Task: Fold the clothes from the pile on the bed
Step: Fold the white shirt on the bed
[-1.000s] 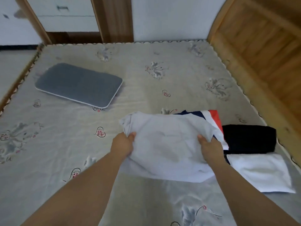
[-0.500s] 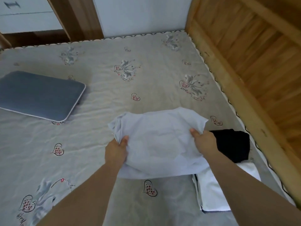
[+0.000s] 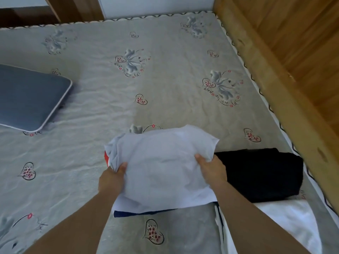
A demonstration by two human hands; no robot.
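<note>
Folded pale lavender cotton shirt [image 3: 161, 165] sits low on the bed, over a navy, white and red striped garment [image 3: 145, 213] whose edges peek out beneath. Left hand [image 3: 111, 178] pinches its nine o'clock edge; right hand [image 3: 211, 168] grips its three o'clock edge. At three o'clock lies a folded black garment [image 3: 260, 173], at five a folded white cloth [image 3: 286, 226]. Grey floral bedsheet [image 3: 128, 85] underneath; blue-grey flat cushion [image 3: 27, 98] at ten o'clock.

A pale lilac-white folded cotton shirt [image 3: 161, 162] is lying over a navy-and-red garment [image 3: 106, 158], beside a black folded garment [image 3: 260, 171] and a white folded cloth [image 3: 275, 222], on a grey quilted bed cover [image 3: 165, 79] patterned with red-dotted hearts; a slate-blue pillow [image 3: 27, 96] is showing a white edge.
</note>
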